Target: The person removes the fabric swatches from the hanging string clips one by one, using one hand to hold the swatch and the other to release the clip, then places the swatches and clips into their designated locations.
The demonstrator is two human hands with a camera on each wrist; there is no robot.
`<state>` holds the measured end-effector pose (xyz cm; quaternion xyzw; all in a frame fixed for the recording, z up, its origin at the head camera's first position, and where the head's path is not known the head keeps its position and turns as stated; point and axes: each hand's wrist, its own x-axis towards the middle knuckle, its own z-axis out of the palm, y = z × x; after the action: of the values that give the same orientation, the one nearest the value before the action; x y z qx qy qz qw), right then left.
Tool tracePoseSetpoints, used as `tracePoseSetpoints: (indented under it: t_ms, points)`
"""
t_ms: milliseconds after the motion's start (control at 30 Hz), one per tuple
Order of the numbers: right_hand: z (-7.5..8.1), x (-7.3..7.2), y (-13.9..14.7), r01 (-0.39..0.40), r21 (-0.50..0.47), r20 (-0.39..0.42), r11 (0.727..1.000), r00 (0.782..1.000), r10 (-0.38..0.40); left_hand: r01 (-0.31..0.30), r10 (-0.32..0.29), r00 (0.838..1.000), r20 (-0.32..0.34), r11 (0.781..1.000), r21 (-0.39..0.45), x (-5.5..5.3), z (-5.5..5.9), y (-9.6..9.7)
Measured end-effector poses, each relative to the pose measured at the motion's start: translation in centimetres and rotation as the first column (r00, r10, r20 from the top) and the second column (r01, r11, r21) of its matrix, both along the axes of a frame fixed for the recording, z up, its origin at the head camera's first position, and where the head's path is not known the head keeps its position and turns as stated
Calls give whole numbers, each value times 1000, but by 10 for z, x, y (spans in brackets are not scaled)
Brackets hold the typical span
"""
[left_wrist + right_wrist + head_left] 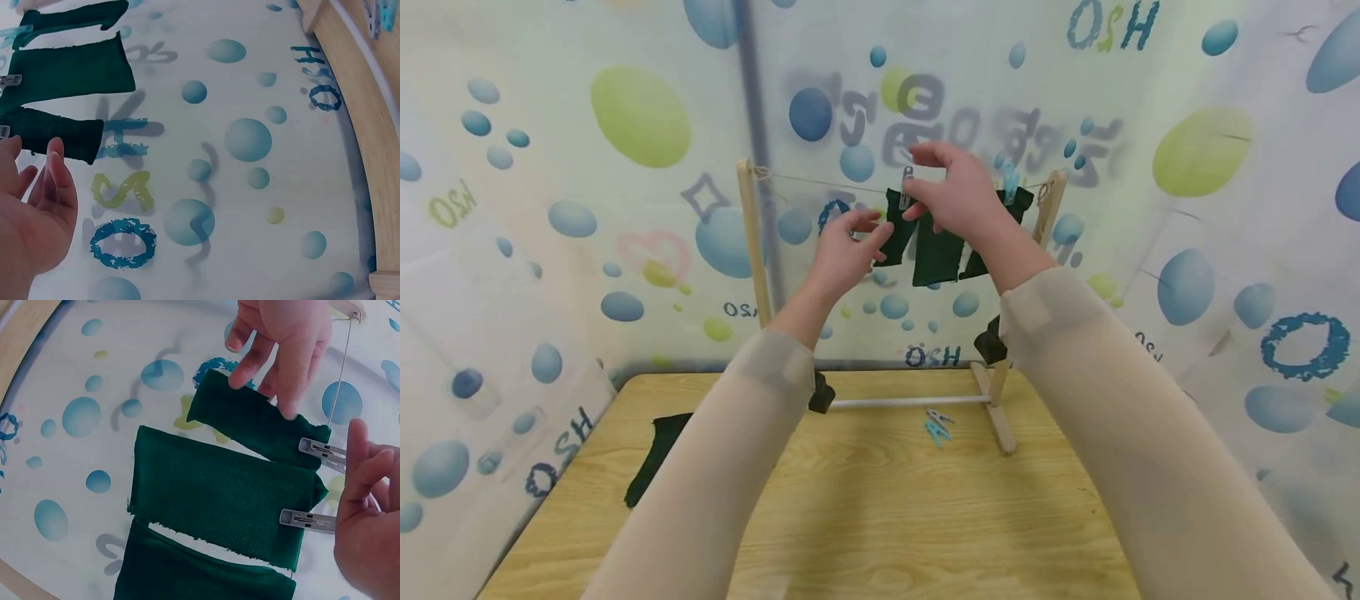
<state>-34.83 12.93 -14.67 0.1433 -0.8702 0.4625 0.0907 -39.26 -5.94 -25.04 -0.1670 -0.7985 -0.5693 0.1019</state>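
Observation:
Several dark green cloth pieces hang from a thin string (820,179) on a wooden stand (752,242). A grey clothespin (320,452) clips the narrow cloth strip (250,419) at the left end of the row. My right hand (964,193) is beside that clothespin, thumb and index finger spread apart. Another grey clothespin (306,520) holds the wider middle cloth (219,487), and a light blue clothespin (1011,182) clips the rightmost cloth (1018,202). At the narrow strip's edge, my left hand (844,257) has loosely bent fingers; whether they touch it I cannot tell.
A grey clothespin (940,417) and a light blue clothespin (936,432) lie on the wooden table (865,517) by the stand's right foot. Another dark green cloth (657,457) lies at the left, partly behind my sleeve. A white rod (910,402) joins the stand low down.

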Motion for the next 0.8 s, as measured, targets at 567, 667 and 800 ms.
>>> tracePoseSetpoints:
  t_ms: [567, 667, 800]
  points:
    - [-4, -8, -9, 41, -6, 28, 999, 999, -41, -5, 3, 1000, 4, 949, 317, 0, 11, 26]
    - [-4, -7, -8, 46, -5, 27, 999, 999, -46, -11, 11, 1000, 2, 943, 333, 1, 11, 25]
    - [-4, -7, -9, 44, 6, 21, 999, 999, -44, -20, 23, 1000, -4, 942, 334, 3, 9, 23]
